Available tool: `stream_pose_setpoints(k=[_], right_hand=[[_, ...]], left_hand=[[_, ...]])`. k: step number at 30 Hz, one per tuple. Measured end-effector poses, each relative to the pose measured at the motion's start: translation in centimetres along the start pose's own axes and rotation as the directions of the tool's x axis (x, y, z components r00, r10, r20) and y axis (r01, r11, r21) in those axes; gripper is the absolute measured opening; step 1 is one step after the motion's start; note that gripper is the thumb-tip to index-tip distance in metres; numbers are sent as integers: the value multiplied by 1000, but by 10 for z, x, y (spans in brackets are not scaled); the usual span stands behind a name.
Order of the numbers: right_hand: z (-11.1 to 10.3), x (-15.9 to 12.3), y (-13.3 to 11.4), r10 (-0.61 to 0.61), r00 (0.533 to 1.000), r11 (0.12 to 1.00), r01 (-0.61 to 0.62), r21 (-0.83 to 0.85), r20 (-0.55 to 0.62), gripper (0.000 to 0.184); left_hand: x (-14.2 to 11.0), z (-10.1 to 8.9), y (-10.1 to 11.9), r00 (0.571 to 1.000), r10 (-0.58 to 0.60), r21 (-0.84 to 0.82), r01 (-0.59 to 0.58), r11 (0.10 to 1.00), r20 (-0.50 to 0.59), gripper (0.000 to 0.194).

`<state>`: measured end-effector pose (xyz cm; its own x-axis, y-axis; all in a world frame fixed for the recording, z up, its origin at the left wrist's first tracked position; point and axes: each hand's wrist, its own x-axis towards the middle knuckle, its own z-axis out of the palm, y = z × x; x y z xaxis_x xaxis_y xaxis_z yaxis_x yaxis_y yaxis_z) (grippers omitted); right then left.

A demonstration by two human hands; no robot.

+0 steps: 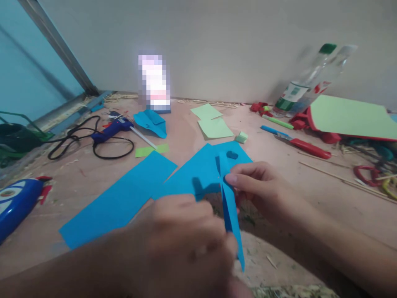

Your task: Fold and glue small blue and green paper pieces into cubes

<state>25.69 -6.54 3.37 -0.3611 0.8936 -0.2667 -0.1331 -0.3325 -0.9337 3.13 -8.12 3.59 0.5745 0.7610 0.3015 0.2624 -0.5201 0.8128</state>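
A narrow folded strip of blue paper [230, 203] stands on edge between my hands, over the table. My right hand [259, 182] is closed on its upper part, with the thumb on the near face and the fingers behind. Slightly smeared by motion, my left hand [189, 231] is curled shut at the strip's lower part; its fingertips are partly hidden. Just beyond lies a blue paper sheet [189, 169], with a small dark blue piece [232, 155] on it. Another blue sheet [120, 198] lies to the left, partly behind my left forearm.
At left are a blue glue gun [113, 129] with a black cord and a blue bottle-like object [18, 205]. A lit phone [155, 82] leans on the wall. Pale green papers [215, 128] lie behind. Rightward are a red-handled tool [310, 148], plastic bottles [293, 95] and thin sticks [344, 180].
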Motion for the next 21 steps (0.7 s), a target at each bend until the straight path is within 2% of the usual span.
stream_pose_setpoints(k=[1, 3, 4, 5, 7, 9, 12, 21], right_hand=[[1, -1, 1, -2, 1000, 1000, 2, -1, -21, 35], [4, -2, 3, 2, 999, 1000, -2, -3, -36, 35], [6, -3, 5, 11, 999, 1000, -10, 2, -30, 33], [7, -4, 7, 26, 1000, 1000, -25, 13, -18, 32], [10, -6, 12, 80, 997, 995, -81, 58, 12, 31], [13, -7, 17, 153, 988, 981, -155, 116, 29, 31], [15, -9, 21, 224, 972, 959, -233, 161, 74, 32], [13, -7, 24, 227, 971, 966, -234, 113, 75, 34]], left_hand=[[4, -1, 0, 999, 37, 13, -37, 999, 21, 16], [14, -2, -3, 975, -149, -39, 145, 989, -166, 30], [19, -3, -6, 948, -253, -130, 231, 964, -192, 31], [24, -4, -9, 918, -345, -240, 297, 924, -193, 30], [30, -3, -14, 897, -435, -434, 362, 825, -79, 21], [31, -1, -16, 877, -479, -549, 411, 728, 21, 17], [30, 3, -13, 845, -530, -600, 461, 654, 71, 18], [29, 5, -12, 862, -507, -536, 424, 730, -8, 23]])
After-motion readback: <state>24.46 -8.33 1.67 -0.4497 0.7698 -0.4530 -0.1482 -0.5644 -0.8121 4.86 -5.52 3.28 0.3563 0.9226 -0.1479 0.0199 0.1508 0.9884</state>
